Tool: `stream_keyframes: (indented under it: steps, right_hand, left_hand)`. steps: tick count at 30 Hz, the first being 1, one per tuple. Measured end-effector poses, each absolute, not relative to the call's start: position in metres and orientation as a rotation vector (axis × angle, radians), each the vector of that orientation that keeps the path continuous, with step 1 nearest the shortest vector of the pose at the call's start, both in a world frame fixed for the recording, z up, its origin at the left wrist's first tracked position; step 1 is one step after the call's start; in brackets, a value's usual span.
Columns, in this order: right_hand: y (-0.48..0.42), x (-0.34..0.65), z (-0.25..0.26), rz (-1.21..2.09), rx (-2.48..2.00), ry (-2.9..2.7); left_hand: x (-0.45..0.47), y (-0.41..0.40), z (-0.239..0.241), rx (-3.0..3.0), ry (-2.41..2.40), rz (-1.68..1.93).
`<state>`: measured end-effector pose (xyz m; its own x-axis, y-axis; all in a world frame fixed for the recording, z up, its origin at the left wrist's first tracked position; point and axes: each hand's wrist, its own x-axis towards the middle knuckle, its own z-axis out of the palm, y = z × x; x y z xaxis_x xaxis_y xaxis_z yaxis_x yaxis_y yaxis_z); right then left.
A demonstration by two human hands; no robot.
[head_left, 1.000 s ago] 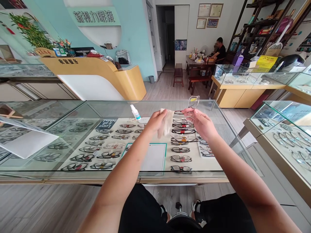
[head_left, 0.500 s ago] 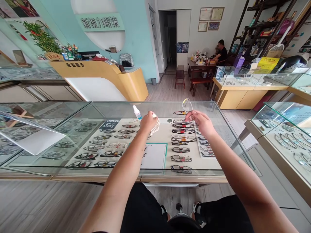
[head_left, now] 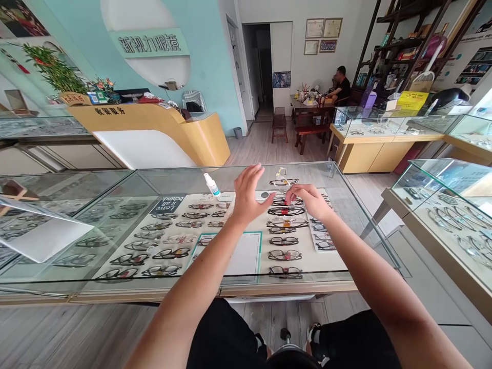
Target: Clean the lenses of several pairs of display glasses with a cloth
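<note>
My right hand [head_left: 310, 201] pinches a pair of eyeglasses [head_left: 282, 177] with a thin, pale frame above the glass counter. My left hand [head_left: 248, 197] is raised just left of them, its fingers stretched and thumb apart, with nothing visible in its grasp. Something pale shows at the left edge of that hand, too covered to tell whether it is the cloth. A white spray bottle [head_left: 212, 184] stands on the counter to the left. Beneath the glass, rows of eyeglasses [head_left: 285, 255] lie on a pale board.
A white panel [head_left: 46, 230] juts in at the left of the glass display counter [head_left: 169, 284]. Another glass case [head_left: 442, 205] stands to the right. Farther back are a wooden reception desk [head_left: 154, 128], a bench [head_left: 279, 124] and a seated person [head_left: 340, 87] at a table.
My left hand has let go of the white cloth, opened and moved right towards the eyeglasses. My right hand has lowered with the eyeglasses. The view has shifted slightly.
</note>
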<state>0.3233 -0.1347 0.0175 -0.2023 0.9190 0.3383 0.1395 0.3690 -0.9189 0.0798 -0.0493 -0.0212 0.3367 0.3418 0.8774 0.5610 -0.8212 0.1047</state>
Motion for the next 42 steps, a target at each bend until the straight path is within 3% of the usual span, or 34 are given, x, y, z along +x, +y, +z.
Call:
stream_keyframes:
  steps: [10, 20, 28, 35, 42]
  right_hand:
    - [-0.136, 0.323, 0.013, 0.93, -0.986, -1.788]
    - [-0.143, 0.318, 0.002, -0.141, -1.022, -1.722]
    - [-0.145, 0.305, -0.006, -0.37, -0.931, -1.52]
    - [-0.16, 0.308, 0.045, -0.5, -0.889, -1.424]
    - [-0.186, 0.317, 0.127, -0.336, -0.939, -1.451]
  left_hand:
    - [0.092, -0.069, -0.018, -2.436, -0.694, -1.464]
    - [0.091, -0.071, -0.013, -2.167, -0.766, -1.699]
    - [0.105, -0.085, 0.004, -1.913, -0.809, -1.978]
    - [0.115, -0.103, 0.054, -1.897, -0.699, -2.09]
    - [0.122, -0.118, 0.123, -1.935, -0.763, -2.128]
